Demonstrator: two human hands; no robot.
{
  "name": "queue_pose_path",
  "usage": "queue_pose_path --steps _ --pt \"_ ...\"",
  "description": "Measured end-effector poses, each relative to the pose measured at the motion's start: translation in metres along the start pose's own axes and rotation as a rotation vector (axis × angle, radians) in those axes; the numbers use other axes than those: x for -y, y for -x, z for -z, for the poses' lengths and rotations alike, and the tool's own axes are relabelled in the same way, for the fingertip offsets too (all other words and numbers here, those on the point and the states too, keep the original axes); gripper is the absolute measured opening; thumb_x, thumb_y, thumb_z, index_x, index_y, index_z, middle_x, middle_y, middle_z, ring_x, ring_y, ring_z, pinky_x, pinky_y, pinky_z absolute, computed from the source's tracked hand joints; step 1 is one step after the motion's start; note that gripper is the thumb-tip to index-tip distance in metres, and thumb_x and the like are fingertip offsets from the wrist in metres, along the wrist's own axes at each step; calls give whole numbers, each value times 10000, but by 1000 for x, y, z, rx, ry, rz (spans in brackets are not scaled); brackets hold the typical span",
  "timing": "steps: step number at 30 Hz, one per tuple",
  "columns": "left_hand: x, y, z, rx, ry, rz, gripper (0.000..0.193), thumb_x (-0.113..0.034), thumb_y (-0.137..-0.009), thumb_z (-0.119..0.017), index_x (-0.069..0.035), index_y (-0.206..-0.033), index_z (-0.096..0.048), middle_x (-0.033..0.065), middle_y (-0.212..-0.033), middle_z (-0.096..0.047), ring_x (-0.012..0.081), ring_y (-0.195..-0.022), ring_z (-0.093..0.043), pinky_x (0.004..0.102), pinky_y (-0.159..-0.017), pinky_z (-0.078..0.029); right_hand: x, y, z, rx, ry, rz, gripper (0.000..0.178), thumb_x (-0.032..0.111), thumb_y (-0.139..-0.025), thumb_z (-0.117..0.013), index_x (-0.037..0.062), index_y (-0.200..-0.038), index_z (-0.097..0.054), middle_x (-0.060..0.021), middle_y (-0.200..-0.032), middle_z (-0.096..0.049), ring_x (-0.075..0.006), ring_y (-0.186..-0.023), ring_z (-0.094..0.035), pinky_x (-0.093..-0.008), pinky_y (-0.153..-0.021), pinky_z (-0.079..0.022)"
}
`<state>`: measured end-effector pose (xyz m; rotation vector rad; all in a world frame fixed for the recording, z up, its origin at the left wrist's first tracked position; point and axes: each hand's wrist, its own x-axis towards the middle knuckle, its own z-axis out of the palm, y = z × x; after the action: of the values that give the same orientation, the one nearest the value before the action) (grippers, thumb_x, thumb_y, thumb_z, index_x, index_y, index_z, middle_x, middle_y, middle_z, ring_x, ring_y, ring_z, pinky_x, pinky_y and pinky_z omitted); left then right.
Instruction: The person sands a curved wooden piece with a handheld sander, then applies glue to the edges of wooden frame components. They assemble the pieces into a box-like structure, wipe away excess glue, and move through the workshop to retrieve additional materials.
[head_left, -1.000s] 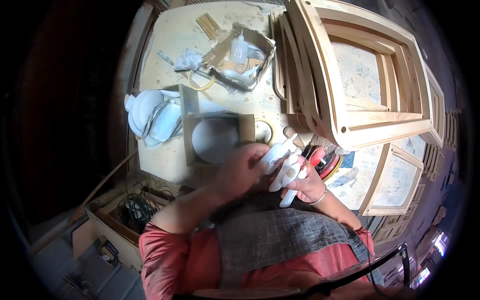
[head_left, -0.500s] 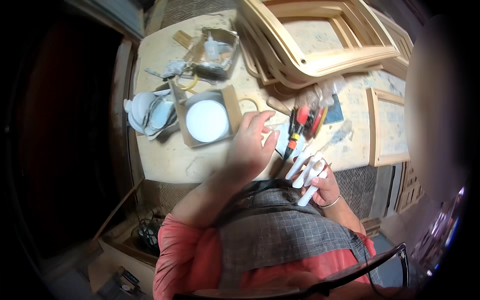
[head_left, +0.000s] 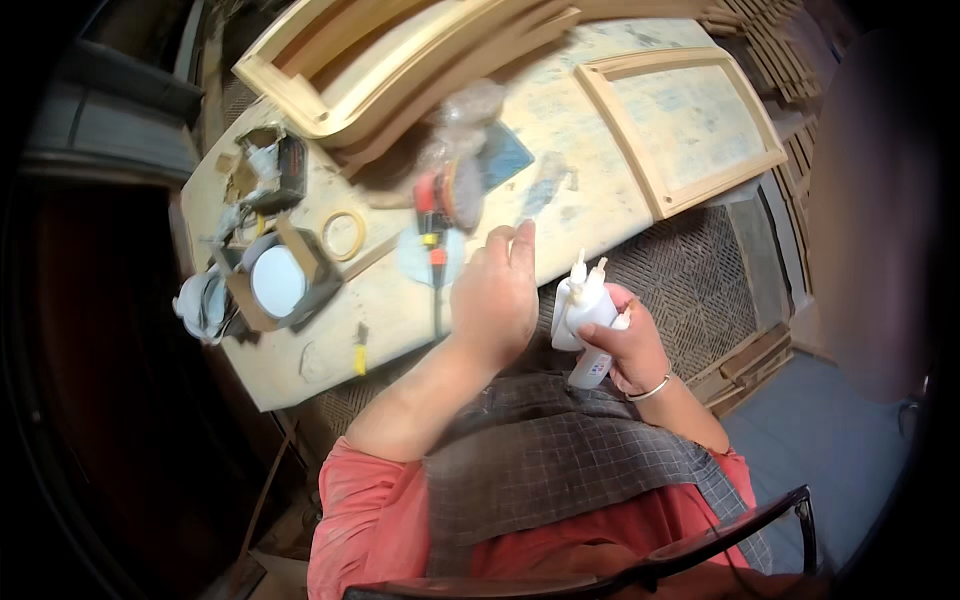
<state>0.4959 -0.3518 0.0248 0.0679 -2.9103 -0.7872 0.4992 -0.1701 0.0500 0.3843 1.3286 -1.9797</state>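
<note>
Bottle grip, how best done: A light, even wrap around the bundle seemed wisest, since the soft-looking walls might have given under a hard squeeze; the nozzles were best kept clear of the sleeve and tabletop.
Right hand: The right hand (head_left: 636, 348) was closed around at least three white plastic squeeze bottles with narrow nozzles (head_left: 577, 312), its thumb pressed across them.
Left hand: The left hand (head_left: 496, 300) was slack, fingers loosely parted and slightly curled, with nothing visible in it; its palm side was hidden.
Bottle position: They were in front of the grey checked cloth apron (head_left: 560, 425), beyond the table's near edge, most nozzles pointing away from the body.
Tabletop: On the pale, stained wooden table (head_left: 285, 375), the blurred red-and-black power sander (head_left: 428, 198) lay past the left hand, near a flat blue square sheet (head_left: 508, 155).
Left side: A brown cardboard box (head_left: 248, 303) held a white round disc (head_left: 277, 282).
Far side: A light-wood rectangular frame (head_left: 618, 135) lay flat on the right; other pale wooden frames (head_left: 325, 115) stood at the upper left.
</note>
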Motion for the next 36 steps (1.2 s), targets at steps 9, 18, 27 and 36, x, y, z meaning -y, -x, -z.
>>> queue_pose_path --steps 9,18,27,36 --pt "-246 -73 -139 496 -22 -378 578 -92 -742 -592 -19 -1292 -431 163 -1147 -526 320 -918 -602 427 -746 -506 70 80 249 -200 -181 270 310 18 -753 -675 21 -1047 -577 -28 -894 -620 -101 -751 -590 -251 -658 -487" --pt "-383 -134 -217 576 -60 -687 540 -122 -775 -547 46 -1273 -426 160 -961 -557 305 -799 -606 404 -629 -506 134 116 372 -245 -349 347 457 62 -715 -733 3 -1117 -525 -43 -973 -615 -107 -854 -596 -262 -753 -492" --pt "-448 -226 -273 767 -52 -848 498 -175 -840 -564 -48 -1301 -426 170 -1057 -572 349 -884 -605 427 -720 -506 178 109 464 -678 -331 454 496 38 -678 -757 -20 -1115 -529 -65 -994 -600 -142 -905 -589 -298 -803 -479" --pt "-511 -294 -361 723 -381 -1208 451 -192 -832 -570 -31 -1241 -473 146 -955 -578 317 -833 -613 422 -670 -510 163 143 555 -973 -582 384 436 53 -701 -700 -24 -1105 -557 -86 -955 -630 -179 -842 -626 -305 -761 -503"
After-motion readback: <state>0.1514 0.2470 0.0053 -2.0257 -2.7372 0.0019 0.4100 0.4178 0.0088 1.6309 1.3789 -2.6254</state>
